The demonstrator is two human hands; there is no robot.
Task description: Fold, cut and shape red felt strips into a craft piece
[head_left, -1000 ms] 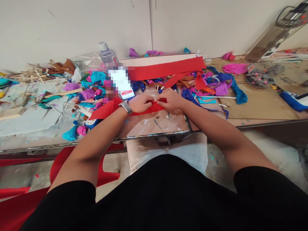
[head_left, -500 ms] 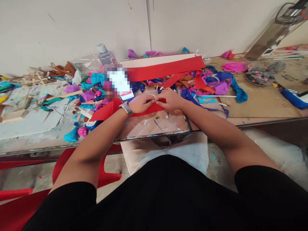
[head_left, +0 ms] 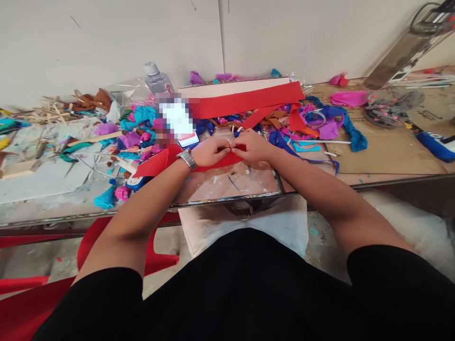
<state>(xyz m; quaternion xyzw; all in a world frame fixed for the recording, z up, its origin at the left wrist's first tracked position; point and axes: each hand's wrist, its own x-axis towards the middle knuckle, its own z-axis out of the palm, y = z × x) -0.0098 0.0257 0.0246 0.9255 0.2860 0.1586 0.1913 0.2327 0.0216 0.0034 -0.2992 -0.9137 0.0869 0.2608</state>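
Note:
Over the table near its front edge, my left hand and my right hand meet, thumbs and forefingers pinched on a strip of red crepe paper. The strip runs out to the left under my left wrist, which wears a metal watch. Part of it shows below my fingertips, and the pinched edge itself is mostly hidden. Behind my hands lies a wide red strip on a pale board. A phone with a blurred screen leans just behind my left hand.
Crumpled blue, pink and purple paper scraps crowd the left side. A plastic bottle stands by the wall. At right are flat cardboard, a blue tube-like item and a ring of tape. A red chair is below left.
Almost nothing differs. Both hands keep their pinch on the red crepe paper, with only a tiny shift of the fingers and a slight drift of the view.

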